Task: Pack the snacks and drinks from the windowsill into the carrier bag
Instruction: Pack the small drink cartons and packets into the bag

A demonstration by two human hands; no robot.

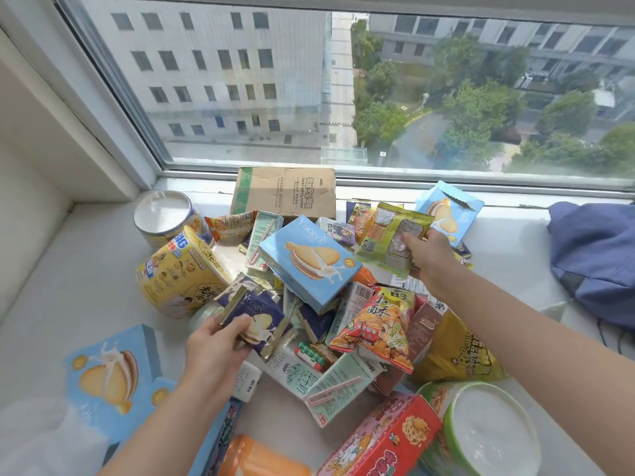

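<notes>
We have both hands in the heap of snacks and drinks spread over the windowsill. Our left grip, near and left, pinches a small stack of dark blue biscuit sachets between thumb and curled fingers. We judge it takes several at once to save trips. Our right grip, farther and to the right, is curled round the lower edge of a green snack packet, held tilted above the pile. The blue fabric bag, probably the carrier bag, lies slumped at the right end of the sill, apart from the heap. Its mouth is hidden, so we cannot tell what it holds. A light blue biscuit box tops the heap between our hands.
</notes>
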